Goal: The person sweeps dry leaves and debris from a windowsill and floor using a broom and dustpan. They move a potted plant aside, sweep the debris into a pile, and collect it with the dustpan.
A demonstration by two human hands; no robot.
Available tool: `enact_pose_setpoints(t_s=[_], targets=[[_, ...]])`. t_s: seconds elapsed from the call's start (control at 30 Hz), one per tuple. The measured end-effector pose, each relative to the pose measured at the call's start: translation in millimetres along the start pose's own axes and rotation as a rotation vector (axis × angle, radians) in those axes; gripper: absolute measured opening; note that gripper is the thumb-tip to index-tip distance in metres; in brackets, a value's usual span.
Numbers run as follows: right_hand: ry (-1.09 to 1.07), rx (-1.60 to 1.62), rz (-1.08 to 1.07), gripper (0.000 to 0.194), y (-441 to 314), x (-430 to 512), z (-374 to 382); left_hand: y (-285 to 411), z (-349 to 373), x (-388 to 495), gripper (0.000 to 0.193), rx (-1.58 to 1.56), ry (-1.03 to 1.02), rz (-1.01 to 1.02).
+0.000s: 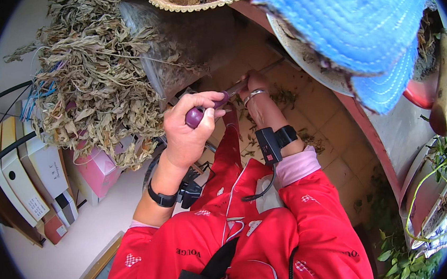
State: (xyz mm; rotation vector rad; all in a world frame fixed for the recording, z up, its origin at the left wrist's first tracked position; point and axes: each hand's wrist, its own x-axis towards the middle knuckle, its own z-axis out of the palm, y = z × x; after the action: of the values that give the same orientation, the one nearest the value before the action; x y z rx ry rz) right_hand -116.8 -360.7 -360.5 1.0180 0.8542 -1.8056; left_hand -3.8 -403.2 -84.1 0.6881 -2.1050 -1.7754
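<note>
My left hand [190,122] is closed around the rounded purple handle [195,117] of a tool whose exact kind I cannot tell. From the purple part a greyish shaft [236,89] runs up and right to my right hand [256,82], which grips it farther from me. A thin rod shows beyond that hand. Fingers hide part of the tool. A black watch-like band is on my left wrist, a silver bracelet on my right.
A large bundle of dried leafy stems [94,71] hangs at upper left beside clear plastic. Below it stand box files [23,173] and a pink box [94,166]. Blue quilted cloth [348,21], planters [428,201] and a wooden handle [442,84] are at right. Leaf debris [313,141] lies on the tiles.
</note>
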Motion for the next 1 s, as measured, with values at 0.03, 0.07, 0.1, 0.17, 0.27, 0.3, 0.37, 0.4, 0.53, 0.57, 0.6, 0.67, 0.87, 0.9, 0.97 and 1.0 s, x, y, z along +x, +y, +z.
enact_pose_setpoints(t_s=[0.03, 0.07, 0.1, 0.17, 0.27, 0.3, 0.37, 0.4, 0.53, 0.57, 0.6, 0.67, 0.87, 0.9, 0.97, 1.0], targets=[[-0.004, 0.017, -0.005, 0.016, 7, -4, 1, 2, -3, -4, 0.007, 0.019, -0.019, 0.058], [-0.028, 0.057, 0.015, 0.016, 15, -7, 3, 5, -8, -8, 0.01, 0.142, -0.069, 0.118], [-0.046, 0.061, 0.058, 0.015, 20, -6, 8, 7, -12, -10, 0.014, 0.267, -0.125, 0.187], [-0.088, 0.058, 0.117, 0.015, 24, 4, 27, 5, -12, -9, 0.02, 0.361, -0.103, 0.293], [-0.171, -0.029, 0.104, 0.015, 17, 36, 64, -16, -14, 10, 0.018, 0.478, -0.07, 0.413], [-0.198, -0.065, 0.091, 0.015, 13, 48, 76, -29, -12, 23, 0.016, 0.487, -0.055, 0.37], [-0.243, -0.113, 0.071, 0.015, 4, 70, 99, -56, 0, 48, 0.012, 0.546, -0.006, 0.402], [-0.264, -0.128, 0.058, 0.014, -1, 79, 108, -65, -1, 59, 0.012, 0.554, 0.045, 0.399], [-0.265, -0.154, 0.021, 0.014, -13, 95, 119, -72, -4, 84, 0.008, 0.417, 0.17, 0.268], [-0.245, -0.154, 0.013, 0.014, -14, 92, 116, -67, -6, 86, 0.008, 0.387, 0.159, 0.286], [-0.231, -0.141, 0.0, 0.014, -15, 88, 110, -62, -9, 85, 0.008, 0.407, 0.133, 0.255], [-0.183, -0.117, -0.018, 0.014, -13, 73, 96, -49, -16, 81, 0.006, 0.456, 0.041, 0.233], [-0.022, -0.034, -0.08, 0.015, 12, 20, 42, -18, -35, 36, 0.008, 0.024, 0.003, 0.028], [-0.009, -0.028, -0.092, 0.015, 20, 16, 40, -14, -37, 29, 0.008, -0.005, 0.018, 0.078], [-0.02, -0.031, -0.115, 0.015, 33, 17, 46, -6, -47, 16, 0.011, 0.142, -0.108, 0.145], [-0.048, -0.035, -0.123, 0.015, 38, 21, 53, -6, -48, 11, 0.011, 0.2, -0.105, 0.162]])
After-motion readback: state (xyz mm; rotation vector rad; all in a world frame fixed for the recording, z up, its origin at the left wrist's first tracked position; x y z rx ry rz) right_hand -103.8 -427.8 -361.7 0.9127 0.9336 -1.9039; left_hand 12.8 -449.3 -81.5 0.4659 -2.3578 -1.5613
